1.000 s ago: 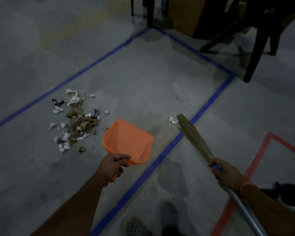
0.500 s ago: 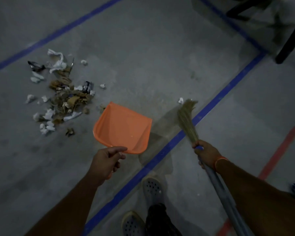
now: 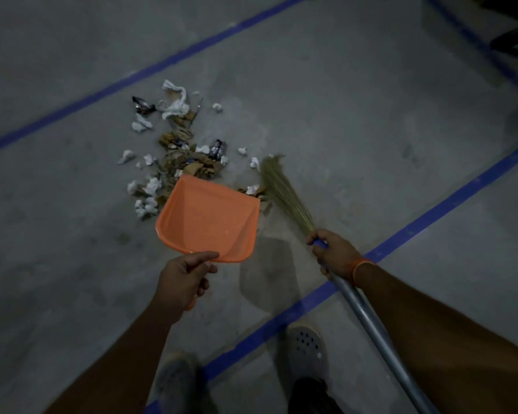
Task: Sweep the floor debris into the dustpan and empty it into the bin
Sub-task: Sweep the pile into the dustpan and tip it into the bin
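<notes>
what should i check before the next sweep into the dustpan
1. Left hand grips the dustpan handle: ok.
2. Right hand grips the broom just below the bristles: ok.
3. Dustpan mouth faces the debris pile, front edge right at it: ok.
4. Front lip flat on the floor: cannot tell.
5. Bristles behind the debris: not ok; they sit to the right of the pile, so most scraps lie beyond the broom's reach in one pull.
6. Pan empty and ready to take scraps: ok.
7. Bin within reach: cannot tell, none in view.
</notes>
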`<state>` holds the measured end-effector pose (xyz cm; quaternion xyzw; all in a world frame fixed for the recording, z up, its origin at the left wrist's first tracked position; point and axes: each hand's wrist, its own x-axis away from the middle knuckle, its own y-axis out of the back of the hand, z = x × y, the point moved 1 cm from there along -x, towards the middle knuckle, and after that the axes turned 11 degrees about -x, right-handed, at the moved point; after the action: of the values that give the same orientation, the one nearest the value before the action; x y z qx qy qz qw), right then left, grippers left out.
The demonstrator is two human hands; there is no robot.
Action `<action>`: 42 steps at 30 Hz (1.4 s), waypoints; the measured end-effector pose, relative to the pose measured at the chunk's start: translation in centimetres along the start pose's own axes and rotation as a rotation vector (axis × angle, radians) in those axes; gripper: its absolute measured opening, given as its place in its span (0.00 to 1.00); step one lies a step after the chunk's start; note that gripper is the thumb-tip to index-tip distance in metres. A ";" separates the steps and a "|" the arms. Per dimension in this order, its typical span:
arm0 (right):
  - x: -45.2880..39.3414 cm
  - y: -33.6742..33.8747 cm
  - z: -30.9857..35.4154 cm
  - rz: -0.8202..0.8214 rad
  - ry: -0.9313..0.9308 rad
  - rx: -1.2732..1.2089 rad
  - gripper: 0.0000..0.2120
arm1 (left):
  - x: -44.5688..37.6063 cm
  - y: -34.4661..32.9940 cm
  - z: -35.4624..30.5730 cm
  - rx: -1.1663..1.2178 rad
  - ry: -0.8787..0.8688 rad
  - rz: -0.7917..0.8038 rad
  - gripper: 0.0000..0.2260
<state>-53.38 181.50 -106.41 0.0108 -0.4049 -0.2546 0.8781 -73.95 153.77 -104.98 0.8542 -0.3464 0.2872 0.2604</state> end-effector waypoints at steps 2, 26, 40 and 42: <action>-0.2 -1.5 1.1 -0.004 0.033 -0.018 0.08 | -0.5 2.3 0.8 0.005 -0.008 -0.020 0.12; 2.8 -24.9 5.3 -0.138 0.029 -0.031 0.07 | -4.6 27.1 8.5 -0.056 0.114 0.041 0.12; -8.6 -15.9 7.6 -0.133 0.154 0.345 0.07 | -11.3 30.1 15.5 0.022 0.177 -0.050 0.11; -12.2 -14.6 7.0 -0.146 0.190 0.412 0.07 | -12.1 30.5 18.3 -0.001 0.188 -0.072 0.11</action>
<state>-71.42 175.68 -113.54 0.2429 -0.3620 -0.2272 0.8709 -98.09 128.30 -118.33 0.8351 -0.2898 0.3565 0.3025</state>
